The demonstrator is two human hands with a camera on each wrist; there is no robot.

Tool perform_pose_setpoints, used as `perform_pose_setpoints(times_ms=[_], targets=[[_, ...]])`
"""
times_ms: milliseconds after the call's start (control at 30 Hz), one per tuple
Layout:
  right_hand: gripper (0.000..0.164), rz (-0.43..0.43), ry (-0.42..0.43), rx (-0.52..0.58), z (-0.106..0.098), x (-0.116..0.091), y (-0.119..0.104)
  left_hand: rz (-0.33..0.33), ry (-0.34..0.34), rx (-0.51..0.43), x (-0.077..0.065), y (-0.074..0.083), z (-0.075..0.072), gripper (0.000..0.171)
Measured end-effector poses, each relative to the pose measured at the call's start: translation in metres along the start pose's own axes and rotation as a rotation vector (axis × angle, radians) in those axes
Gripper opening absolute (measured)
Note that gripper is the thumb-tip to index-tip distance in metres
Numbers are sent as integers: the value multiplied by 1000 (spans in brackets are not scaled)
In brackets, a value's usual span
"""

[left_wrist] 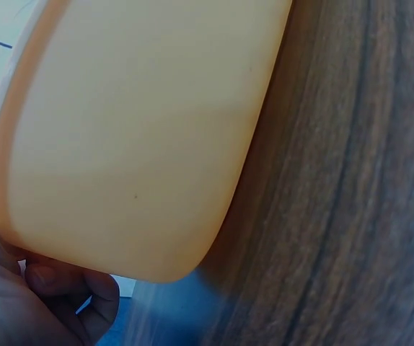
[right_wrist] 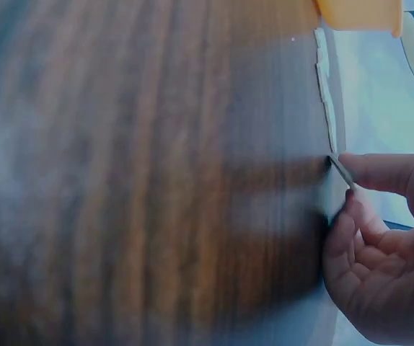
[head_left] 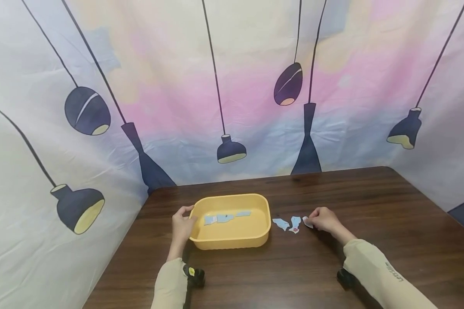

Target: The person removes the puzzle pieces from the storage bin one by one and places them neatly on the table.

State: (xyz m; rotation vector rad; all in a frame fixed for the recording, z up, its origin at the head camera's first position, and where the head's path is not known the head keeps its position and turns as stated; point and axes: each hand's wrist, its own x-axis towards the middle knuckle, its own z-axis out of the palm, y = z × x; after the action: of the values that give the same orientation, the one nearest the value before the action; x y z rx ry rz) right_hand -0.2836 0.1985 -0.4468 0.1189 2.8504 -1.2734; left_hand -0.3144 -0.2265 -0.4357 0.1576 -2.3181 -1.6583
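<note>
Flat piece (head_left: pixel 307 222) is in the pinching grip of the right hand (head_left: pixel 326 220), perhaps touching the bench (head_left: pixel 286 274), beside two pale-blue pieces (head_left: pixel 295 221); the left hand (head_left: pixel 182 227) grips the yellow tub (head_left: pixel 232 243) holding three more pieces (head_left: pixel 224 218).

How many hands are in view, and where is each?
2: the left hand holds the left end of the yellow tub; the right hand pinches a paper piece.
</note>
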Motion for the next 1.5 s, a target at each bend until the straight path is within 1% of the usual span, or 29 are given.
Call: perform_pose_setpoints(times_ms=[167,233,333,500,633,700,767,833,1033,1100,1233,1300,1367,1500], targets=[[25,-32,4,-111,-2,-1,-1,-1,9,-17,0,0,0,39],[25,-41,-6,-115,-3,-1,-1,-3,11,-20,0,0,0,39],[25,-59,-42,-53,-4,-2,-5,-13,15,-27,-1,1,-1,40],[28,-85,-105,96,-9,-1,-19,-23,11,-39,0,0,1,40],[32,-123,-140,183,-7,1,-39,-20,17,-50,2,-1,-1,41],[33,-146,-151,218,-2,2,-51,-19,26,-53,2,-1,-2,41],[32,-163,-155,243,5,2,-65,-19,34,-56,2,-1,-2,40],[30,-181,-141,268,15,3,-78,-19,34,-64,1,-1,-2,40],[19,-186,-38,363,54,7,-117,-34,13,-87,-3,1,0,41],[19,-193,-49,374,67,9,-127,-38,14,-86,-4,1,0,41],[19,-224,-68,312,90,15,-141,-37,21,-83,-3,1,1,41],[20,-245,-59,268,100,19,-145,-31,24,-81,-2,1,1,42],[21,-266,-47,235,109,23,-147,-30,23,-83,-2,1,1,41],[26,-257,-72,208,122,27,-144,-39,25,-79,-3,0,0,40]])
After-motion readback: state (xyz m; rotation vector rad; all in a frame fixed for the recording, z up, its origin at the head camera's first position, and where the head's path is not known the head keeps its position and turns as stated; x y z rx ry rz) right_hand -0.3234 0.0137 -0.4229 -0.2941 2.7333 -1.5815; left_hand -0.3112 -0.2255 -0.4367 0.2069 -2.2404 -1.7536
